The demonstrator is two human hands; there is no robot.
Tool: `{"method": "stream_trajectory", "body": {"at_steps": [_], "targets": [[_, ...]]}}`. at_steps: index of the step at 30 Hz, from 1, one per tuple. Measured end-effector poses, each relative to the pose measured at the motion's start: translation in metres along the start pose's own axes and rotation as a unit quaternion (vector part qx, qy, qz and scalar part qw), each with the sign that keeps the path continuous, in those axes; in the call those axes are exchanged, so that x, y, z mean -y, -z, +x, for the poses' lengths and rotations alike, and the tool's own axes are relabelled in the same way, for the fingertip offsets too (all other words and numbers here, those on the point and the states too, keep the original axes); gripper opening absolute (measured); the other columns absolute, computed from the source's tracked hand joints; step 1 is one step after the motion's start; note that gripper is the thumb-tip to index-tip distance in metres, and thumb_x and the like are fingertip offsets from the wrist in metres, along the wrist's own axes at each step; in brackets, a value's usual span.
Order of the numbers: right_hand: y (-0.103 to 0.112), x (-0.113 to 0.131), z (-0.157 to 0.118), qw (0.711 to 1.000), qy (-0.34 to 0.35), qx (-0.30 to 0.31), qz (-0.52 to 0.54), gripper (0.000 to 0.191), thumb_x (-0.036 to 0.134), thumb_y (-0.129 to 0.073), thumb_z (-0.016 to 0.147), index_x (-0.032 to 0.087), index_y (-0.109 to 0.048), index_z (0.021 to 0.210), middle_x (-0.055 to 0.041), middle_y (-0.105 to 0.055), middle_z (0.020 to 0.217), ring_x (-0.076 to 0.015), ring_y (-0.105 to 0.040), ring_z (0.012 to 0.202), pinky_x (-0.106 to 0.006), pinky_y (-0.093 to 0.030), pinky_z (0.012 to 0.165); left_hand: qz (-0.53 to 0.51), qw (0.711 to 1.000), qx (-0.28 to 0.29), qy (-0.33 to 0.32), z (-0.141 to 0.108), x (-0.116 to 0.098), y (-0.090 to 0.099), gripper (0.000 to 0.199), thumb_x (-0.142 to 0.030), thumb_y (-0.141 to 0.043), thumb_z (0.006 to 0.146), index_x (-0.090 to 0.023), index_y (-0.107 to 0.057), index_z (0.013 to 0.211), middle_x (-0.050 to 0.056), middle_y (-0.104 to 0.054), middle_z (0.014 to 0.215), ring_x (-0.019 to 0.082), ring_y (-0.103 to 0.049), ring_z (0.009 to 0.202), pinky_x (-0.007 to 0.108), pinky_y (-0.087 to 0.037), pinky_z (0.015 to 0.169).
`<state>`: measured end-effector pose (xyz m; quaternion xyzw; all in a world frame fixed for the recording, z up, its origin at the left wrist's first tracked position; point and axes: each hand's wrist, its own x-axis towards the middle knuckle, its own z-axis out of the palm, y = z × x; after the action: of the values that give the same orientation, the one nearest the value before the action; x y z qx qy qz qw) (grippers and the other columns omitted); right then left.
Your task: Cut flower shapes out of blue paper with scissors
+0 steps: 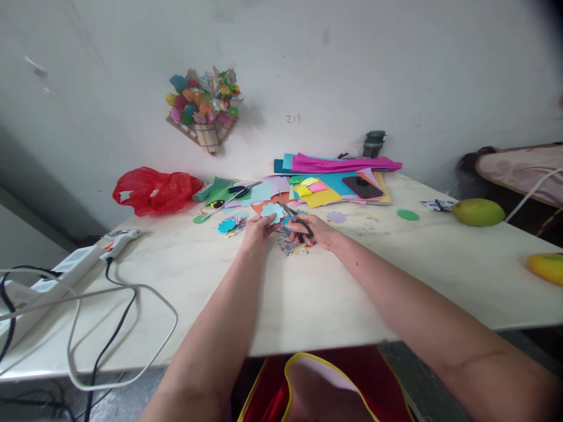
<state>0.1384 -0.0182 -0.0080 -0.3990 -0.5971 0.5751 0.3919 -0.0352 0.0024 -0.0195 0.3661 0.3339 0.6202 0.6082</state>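
Note:
My left hand (260, 227) pinches a light blue paper flower (273, 213) with a scalloped edge, raised a little above the table. In my right hand (317, 230) is a pair of scissors (288, 211) with black handles, its blades close beside the flower's right edge. I cannot tell whether the blades touch the paper. Small coloured paper scraps (295, 246) lie under my hands. Left of my left hand sits a pile of cut paper flowers (229, 225), a blue one on top. A lilac paper flower (336, 217) lies to the right of my right hand.
Coloured paper sheets (325, 196), a phone (362, 187) and a second pair of scissors (240, 190) lie toward the wall. A red plastic bag (156, 190) is at the back left. Cables and a power strip (65, 269) occupy the left; a green mango (478, 211) is at right.

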Motion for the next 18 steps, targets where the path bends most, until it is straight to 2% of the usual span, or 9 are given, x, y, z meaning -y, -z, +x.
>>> {"method": "stream_trajectory", "body": {"at_steps": [6,12,18], "targets": [[0.0007,0.0041,-0.0022,0.999,-0.009,0.028,-0.022,0.028,0.037,-0.073,0.077,0.014,-0.058,0.082,-0.0017,-0.066,0.061,-0.0056,-0.05,0.039,-0.014,-0.029,0.029,-0.005,1.0,0.004,-0.001,0.0009,0.0008,0.0007,0.017,-0.014,-0.076,0.058,-0.013,-0.064,0.069,0.003,-0.067,0.068,0.019,-0.071,0.07,0.019,-0.052,0.055],[0.0046,0.0024,-0.0009,0.998,-0.008,0.046,-0.049,0.028,0.038,-0.071,0.08,0.014,-0.057,0.079,-0.002,-0.067,0.063,-0.0045,-0.047,0.037,-0.015,-0.032,0.03,0.002,1.0,-0.008,-0.002,0.0015,0.0015,0.0005,0.016,-0.013,-0.074,0.059,-0.014,-0.064,0.071,0.004,-0.067,0.068,0.021,-0.072,0.079,0.023,-0.055,0.062],[0.0059,0.0016,0.0002,0.996,-0.007,0.058,-0.07,0.027,0.037,-0.072,0.079,0.015,-0.056,0.077,-0.0016,-0.066,0.062,-0.0045,-0.049,0.039,-0.013,-0.031,0.03,-0.001,1.0,0.0,-0.009,0.0022,0.002,0.0017,0.016,-0.013,-0.075,0.058,-0.014,-0.062,0.068,0.003,-0.066,0.065,0.021,-0.071,0.076,0.024,-0.056,0.062]]}}
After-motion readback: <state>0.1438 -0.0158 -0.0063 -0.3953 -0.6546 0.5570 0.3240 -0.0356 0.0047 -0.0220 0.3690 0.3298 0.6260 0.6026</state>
